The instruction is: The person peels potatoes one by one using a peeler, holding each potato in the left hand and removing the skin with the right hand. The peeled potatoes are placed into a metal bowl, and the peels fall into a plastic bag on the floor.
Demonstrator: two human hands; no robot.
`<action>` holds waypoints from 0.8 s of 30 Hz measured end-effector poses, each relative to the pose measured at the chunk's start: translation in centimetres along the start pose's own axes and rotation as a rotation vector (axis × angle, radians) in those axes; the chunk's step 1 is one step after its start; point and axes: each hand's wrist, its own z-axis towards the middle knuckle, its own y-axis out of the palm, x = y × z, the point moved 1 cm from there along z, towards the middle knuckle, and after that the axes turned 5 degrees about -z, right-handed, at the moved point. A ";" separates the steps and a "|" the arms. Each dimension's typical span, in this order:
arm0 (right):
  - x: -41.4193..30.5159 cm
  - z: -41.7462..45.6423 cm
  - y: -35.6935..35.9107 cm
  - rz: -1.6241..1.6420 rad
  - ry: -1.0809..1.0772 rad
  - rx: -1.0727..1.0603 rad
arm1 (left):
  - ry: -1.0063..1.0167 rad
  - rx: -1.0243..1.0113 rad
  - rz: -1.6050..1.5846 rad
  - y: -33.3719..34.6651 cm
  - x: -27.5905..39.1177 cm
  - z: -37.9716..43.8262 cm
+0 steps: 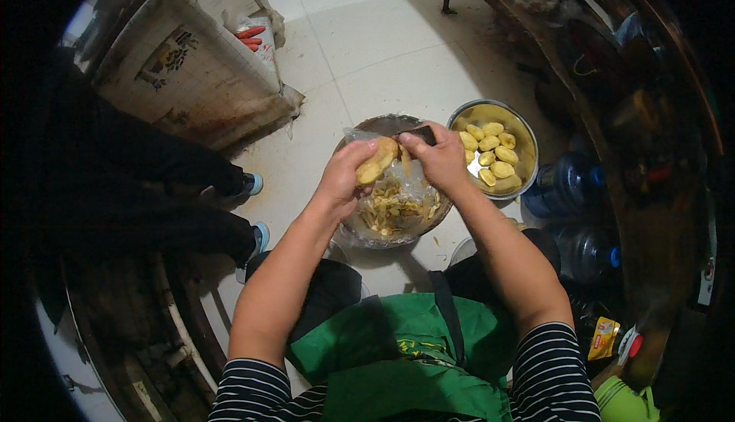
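My left hand (pixel 346 176) is closed round a partly peeled potato (pixel 377 164) above a bin lined with a clear plastic bag. My right hand (pixel 439 158) grips a dark-handled tool (pixel 424 134), seemingly a peeler, by the potato's upper right side; its blade is hard to make out. A strip of peel (pixel 405 158) hangs beside it. Inside the lined bin (pixel 396 240) lies a heap of peelings (pixel 390 207). Just right of my right hand, a round metal bowl (pixel 535 161) holds several peeled potatoes (pixel 489 143).
Another person's dark-clad legs (pixel 189 158) and shoes (pixel 258 238) are at the left. Large plastic water bottles (pixel 565 186) stand right of the bowl, under a dark shelf. Red carrots (pixel 251 33) lie by a stained, covered cabinet (pixel 195 72). A green container (pixel 623 402) is at lower right.
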 end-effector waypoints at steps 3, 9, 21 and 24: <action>-0.3 0.7 -0.4 -0.027 0.007 -0.043 | -0.141 -0.097 -0.171 -1.1 -0.2 -0.2; -0.1 -0.4 2.7 -0.277 -0.424 -0.126 | -0.084 0.133 -0.413 -0.5 -0.2 0.5; -0.4 0.6 2.2 -0.124 -0.213 0.002 | 0.009 0.026 -0.081 -2.3 -0.4 0.3; -0.3 1.5 1.4 -0.055 -0.075 0.011 | -0.035 -0.001 -0.097 -2.3 -0.3 0.1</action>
